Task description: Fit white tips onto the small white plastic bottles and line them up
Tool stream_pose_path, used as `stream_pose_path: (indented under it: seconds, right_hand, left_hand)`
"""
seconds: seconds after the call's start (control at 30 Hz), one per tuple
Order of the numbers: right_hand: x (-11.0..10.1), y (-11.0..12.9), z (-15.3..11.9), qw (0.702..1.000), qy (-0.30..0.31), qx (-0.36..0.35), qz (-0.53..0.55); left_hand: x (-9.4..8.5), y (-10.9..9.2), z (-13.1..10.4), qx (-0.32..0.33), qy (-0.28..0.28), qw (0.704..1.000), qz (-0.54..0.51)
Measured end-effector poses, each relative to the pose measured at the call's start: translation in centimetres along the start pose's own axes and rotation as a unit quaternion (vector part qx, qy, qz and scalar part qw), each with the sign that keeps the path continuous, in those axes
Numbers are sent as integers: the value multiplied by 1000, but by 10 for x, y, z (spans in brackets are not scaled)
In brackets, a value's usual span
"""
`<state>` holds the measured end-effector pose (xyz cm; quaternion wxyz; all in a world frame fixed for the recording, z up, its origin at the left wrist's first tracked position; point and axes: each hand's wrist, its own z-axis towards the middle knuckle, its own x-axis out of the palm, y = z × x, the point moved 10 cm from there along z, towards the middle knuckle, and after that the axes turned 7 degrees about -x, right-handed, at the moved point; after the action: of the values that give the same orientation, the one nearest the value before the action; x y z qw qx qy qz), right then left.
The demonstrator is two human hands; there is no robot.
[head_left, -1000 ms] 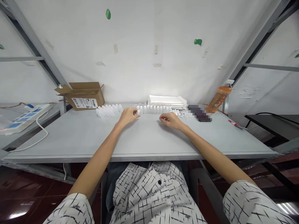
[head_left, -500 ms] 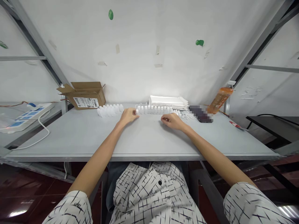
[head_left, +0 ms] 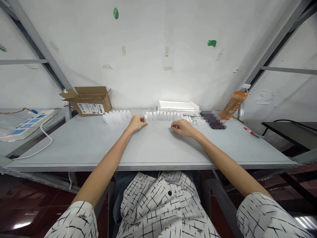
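Note:
At the left end of a row of small white bottles (head_left: 164, 116), my left hand (head_left: 136, 123) closes its thumb and fingers on one white bottle (head_left: 146, 118), which stands upright on the table. Several bottles in the row have thin white loops at the top. My right hand (head_left: 183, 128) rests on the table in front of the row's right end, its fingers curled together; whatever is in them, if anything, is hidden. Small white pieces (head_left: 200, 122) lie in a heap beyond that hand. Left of my left hand is a group of translucent white bottles (head_left: 116, 117).
An open cardboard box (head_left: 92, 102) is at the back left. White flat packets (head_left: 178, 106) are stacked against the wall. A blurred dark flat object (head_left: 215, 121) and an orange drink bottle (head_left: 234, 104) are to the right. A power strip (head_left: 29, 124) lies far left.
Both hands hold nearly the same places and the bottle stays in my left fingers. The view has shifted very slightly.

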<state>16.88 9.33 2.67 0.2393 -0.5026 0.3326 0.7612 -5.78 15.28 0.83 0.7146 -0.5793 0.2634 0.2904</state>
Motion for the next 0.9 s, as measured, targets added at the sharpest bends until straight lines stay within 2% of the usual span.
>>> stream_pose_path:
  seconds: [0.47,0.73,0.9]
  right_hand:
    - [0,0,-1,1000,9,5,-7]
    - [1,-2,0,1000,13,8,-9]
    - [1,-2,0,1000,15,5,-15]
  left_hand:
    - [-6,-3,-4,-8,-31,999,-6]
    - [-7,3,-3,-36,-39,998,-33]
    - [-7,4,-2,-29,-54,997,-50]
